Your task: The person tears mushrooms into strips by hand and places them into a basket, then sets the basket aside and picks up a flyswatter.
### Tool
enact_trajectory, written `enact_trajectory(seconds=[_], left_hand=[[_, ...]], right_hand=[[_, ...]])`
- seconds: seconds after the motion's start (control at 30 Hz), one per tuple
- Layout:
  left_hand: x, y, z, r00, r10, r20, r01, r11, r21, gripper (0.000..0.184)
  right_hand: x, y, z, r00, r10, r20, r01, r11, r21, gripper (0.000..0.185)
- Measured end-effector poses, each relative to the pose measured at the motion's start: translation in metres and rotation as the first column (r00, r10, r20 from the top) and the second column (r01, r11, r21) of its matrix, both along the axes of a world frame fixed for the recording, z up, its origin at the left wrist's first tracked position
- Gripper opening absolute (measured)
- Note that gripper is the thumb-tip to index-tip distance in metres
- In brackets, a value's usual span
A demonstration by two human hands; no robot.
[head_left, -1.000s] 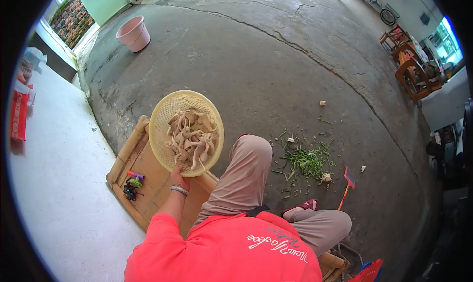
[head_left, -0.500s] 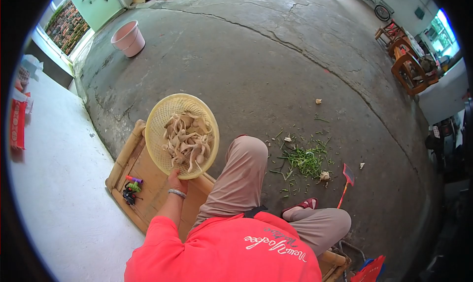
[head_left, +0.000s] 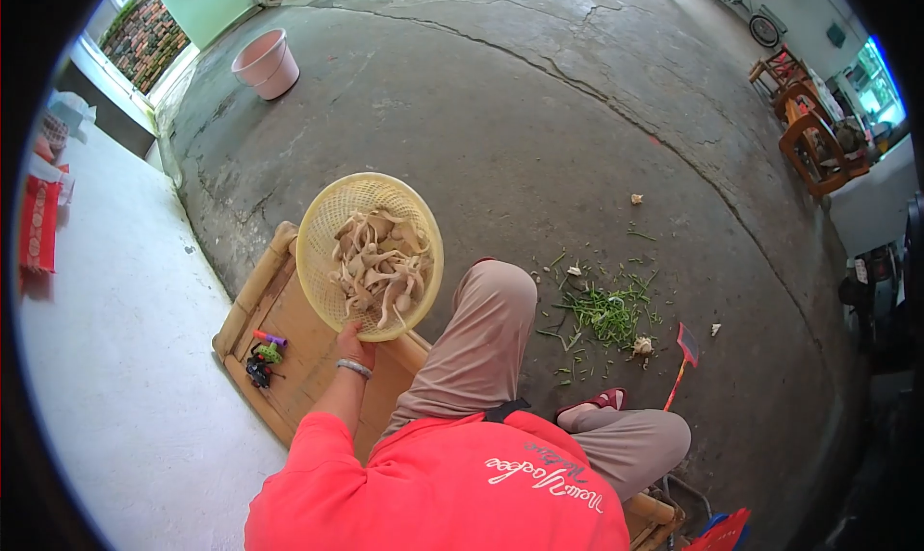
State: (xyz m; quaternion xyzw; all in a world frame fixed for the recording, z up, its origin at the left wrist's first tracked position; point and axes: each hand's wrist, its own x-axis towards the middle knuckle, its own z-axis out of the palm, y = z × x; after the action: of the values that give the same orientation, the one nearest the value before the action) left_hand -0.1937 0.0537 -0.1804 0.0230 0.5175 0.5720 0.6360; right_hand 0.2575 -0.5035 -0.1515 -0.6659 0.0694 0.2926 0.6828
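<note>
My left hand (head_left: 357, 347) grips the near rim of a round, pale yellow plastic basket (head_left: 314, 267), fingers underneath. Inside lies a heap of beige oyster mushrooms (head_left: 383, 262). The basket is held to the left of my raised knee, above a wooden bench (head_left: 318, 387), tilted a little toward me. Around my left wrist is a metal bracelet (head_left: 355, 368). My right hand is out of sight.
Toy-like pieces (head_left: 262, 358) lie on the bench beside a white wall (head_left: 125, 358). Cut green scraps (head_left: 611, 315) are scattered on the concrete floor, near a fly swatter (head_left: 684, 349). A pink bucket (head_left: 267, 65) stands farther off; wooden chairs (head_left: 813, 152) line the right.
The whole view has shifted slightly, so most things appear a little farther right. My left hand still holds the basket, which has hardly moved relative to the bench.
</note>
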Motion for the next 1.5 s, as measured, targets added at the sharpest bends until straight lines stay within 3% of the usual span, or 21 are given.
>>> enact_trajectory(seconds=[0.77,1.17,1.37,1.5], left_hand=[[0.004,-0.001,0.008,0.999,0.009,-0.047,-0.009,1.000,0.001,0.025],[-0.003,0.000,-0.003,1.000,-0.011,0.015,0.011,0.999,0.037,0.036],[-0.002,0.002,-0.008,1.000,0.018,0.013,-0.018,1.000,0.007,0.029],[-0.007,0.000,-0.032,0.998,0.041,0.043,-0.043,0.998,0.048,0.019]], right_hand=[[0.012,0.003,-0.010,0.999,0.022,-0.038,-0.021,1.000,0.005,0.034],[0.015,0.000,-0.014,0.998,0.014,-0.055,-0.013,1.000,0.006,0.034],[0.021,0.004,-0.014,0.998,0.026,-0.065,-0.026,1.000,0.002,0.034],[0.050,0.044,-0.015,0.982,0.159,-0.106,-0.160,0.987,-0.004,0.034]])
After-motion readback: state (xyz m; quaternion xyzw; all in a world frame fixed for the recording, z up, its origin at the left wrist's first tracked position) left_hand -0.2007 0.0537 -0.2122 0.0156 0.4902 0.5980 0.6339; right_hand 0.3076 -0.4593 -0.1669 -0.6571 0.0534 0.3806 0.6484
